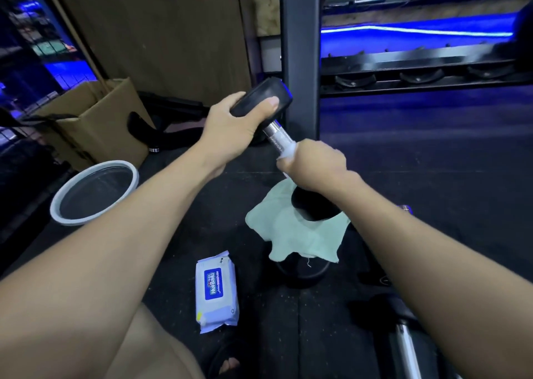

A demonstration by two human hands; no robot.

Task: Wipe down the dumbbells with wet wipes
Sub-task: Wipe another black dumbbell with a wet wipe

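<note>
Left hand [230,124] grips black round-ended metal dumbbell [261,101] at 12 o'clock. Right hand [314,165] wraps white wet wipe [288,152] round handle. Could slip if wet, falling onto green cloth [288,234].

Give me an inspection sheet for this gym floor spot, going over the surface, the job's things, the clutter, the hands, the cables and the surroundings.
Surface: dark rubber floor, speckled with pale dust.
Job's things: dumbbell held tilted, lower head on a pale green cloth; white wet wipe wrapped round the metal handle; wipes pack flat on the floor.
Clutter: white-rimmed bin, open cardboard box, another dumbbell at lower right.
Hands: left hand grips the upper head; right hand grips the wipe on the handle.
Cables: nothing seen.
Surroundings: black rack with empty cradles, blue strip lighting, wooden panel.
</note>
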